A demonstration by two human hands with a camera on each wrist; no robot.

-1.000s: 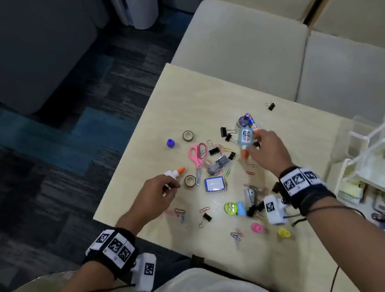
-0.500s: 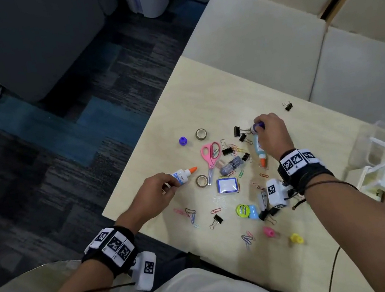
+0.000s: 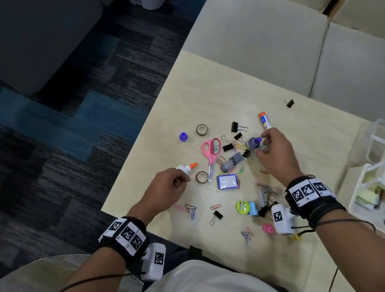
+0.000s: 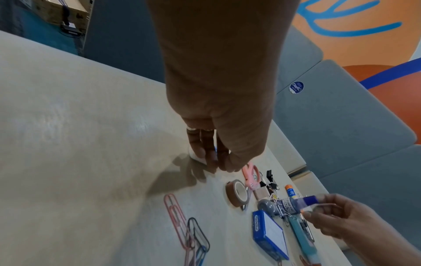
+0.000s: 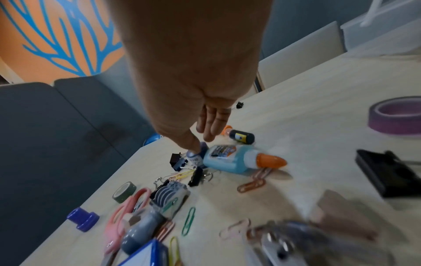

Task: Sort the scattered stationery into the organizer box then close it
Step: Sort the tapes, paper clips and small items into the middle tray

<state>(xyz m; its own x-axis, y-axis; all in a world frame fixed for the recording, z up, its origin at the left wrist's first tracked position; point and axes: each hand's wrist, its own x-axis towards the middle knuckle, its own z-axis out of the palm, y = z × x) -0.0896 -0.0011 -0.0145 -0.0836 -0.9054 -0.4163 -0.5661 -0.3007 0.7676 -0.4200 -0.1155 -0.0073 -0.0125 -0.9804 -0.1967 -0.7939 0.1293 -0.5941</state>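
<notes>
My left hand [image 3: 186, 177] grips a small white glue bottle [image 3: 185, 169] with an orange cap at the table's left edge; in the left wrist view its fingers [image 4: 205, 158] curl round the bottle on the tabletop. My right hand [image 3: 263, 144] pinches a small ink bottle [image 3: 253, 143] by its purple cap in the middle of the scattered pile. A blue glue bottle [image 5: 237, 160] lies flat beside it, under the hand [image 5: 200, 142]. A glue stick [image 3: 264, 120] lies just beyond. The white tiered organizer box [image 3: 358, 186] stands open at the right edge.
Pink scissors [image 3: 210, 153], two tape rolls [image 3: 201, 129] [image 3: 201, 177], a blue stamp pad [image 3: 227, 181], black binder clips [image 3: 235, 127] and several paper clips lie between my hands. A purple tape roll [image 5: 396, 117] lies to the right. Beige seats border the table's far side.
My right hand has laid down the blue glue bottle and glue stick and now pinches the purple-capped ink bottle. The left hand has stayed on the white glue bottle.
</notes>
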